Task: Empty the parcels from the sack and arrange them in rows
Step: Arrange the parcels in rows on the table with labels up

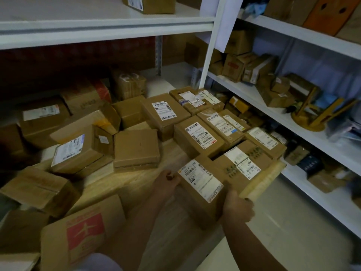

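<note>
A brown cardboard parcel [203, 190] with a white shipping label sits at the near right edge of the wooden platform [109, 184]. My left hand [167, 182] grips its left side and my right hand [237, 207] grips its near right corner. It touches a longer labelled parcel [244, 163] behind it. Beyond these, several labelled parcels [197, 136] lie flat in rows toward the shelf post. To the left, several parcels [78, 151] lie tumbled in a loose heap. No sack is in view.
White metal shelving [273, 106] on the right holds more boxes and a wooden stool [316, 114] lying on its side. A shelf [105, 26] runs overhead. A box with a red aeroplane print [84, 233] stands near my left arm. Pale floor [283, 222] lies to the right.
</note>
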